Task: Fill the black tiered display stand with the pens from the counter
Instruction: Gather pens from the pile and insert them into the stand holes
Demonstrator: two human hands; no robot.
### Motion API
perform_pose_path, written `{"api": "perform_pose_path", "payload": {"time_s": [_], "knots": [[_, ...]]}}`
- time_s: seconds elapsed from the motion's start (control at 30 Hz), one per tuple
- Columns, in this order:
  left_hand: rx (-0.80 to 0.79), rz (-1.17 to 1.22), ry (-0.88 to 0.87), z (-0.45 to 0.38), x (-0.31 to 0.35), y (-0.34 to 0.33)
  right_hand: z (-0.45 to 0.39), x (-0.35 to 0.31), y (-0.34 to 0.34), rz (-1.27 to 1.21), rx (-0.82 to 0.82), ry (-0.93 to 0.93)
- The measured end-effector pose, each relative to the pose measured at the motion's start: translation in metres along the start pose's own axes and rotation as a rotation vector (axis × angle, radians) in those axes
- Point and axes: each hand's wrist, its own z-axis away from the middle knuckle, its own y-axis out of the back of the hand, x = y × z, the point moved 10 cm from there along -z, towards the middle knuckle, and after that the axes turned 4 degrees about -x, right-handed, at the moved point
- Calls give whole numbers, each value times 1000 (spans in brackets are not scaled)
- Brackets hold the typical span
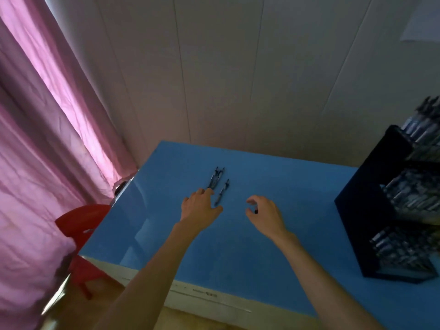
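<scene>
Forearms: both reached in from the lower edge of the frame, nearest of anything, out over the blue counter (238, 258).
Left hand (198, 204): lay palm-down at mid-frame, fingers fairly straight, their tips touching the near ends of a small bunch of pens (215, 178); it looked set to gather them, with nothing gripped yet.
Single pen (222, 192): lay loose just right of that hand, apart from the bunch.
Right hand (264, 210): hovered right of centre, fingers curled; a small dark spot showed at the thumb, and I could not tell whether it held anything.
Display stand (371, 201): black, tiered, at the right edge, well apart from the loose pens, its tiers already crowded with pens.
Progress: seemingly near the end, few pens remaining.
Surroundings: a pink curtain (42, 139) and a red chair (81, 225) stood at the left.
</scene>
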Motion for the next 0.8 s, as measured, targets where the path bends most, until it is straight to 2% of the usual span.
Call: {"api": "perform_pose_path", "payload": {"time_s": [0.37, 0.8], "knots": [[-129, -15, 154, -111, -39, -37, -89, 5, -22, 23, -48, -40], [-188, -61, 166, -194, -42, -83, -114, 33, -46, 47, -70, -143]]}}
